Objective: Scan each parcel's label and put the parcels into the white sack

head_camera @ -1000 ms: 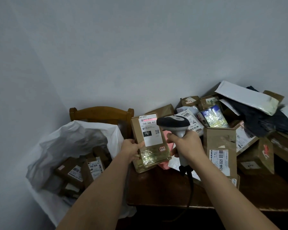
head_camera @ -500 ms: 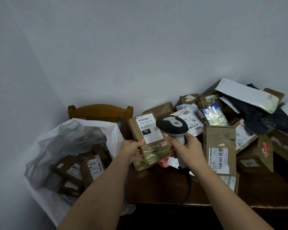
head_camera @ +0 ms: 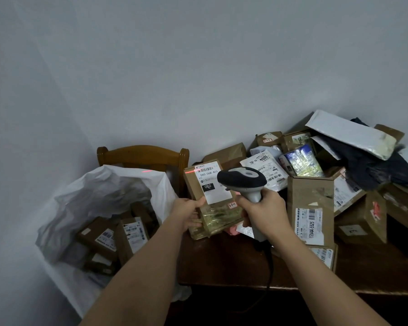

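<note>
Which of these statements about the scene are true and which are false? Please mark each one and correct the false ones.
1. The right hand grips the scanner. True.
2. The left hand holds a black plastic mailer. False: it holds a brown cardboard parcel with a white label.
3. The white sack is empty. False: several brown parcels already lie inside it.
4. A red scan line falls across the top of the held parcel's label. True.
5. The sack sits to the left of the table, in front of a wooden chair. True.
6. The scanner is cordless. False: a dark cable hangs from its handle.
</note>
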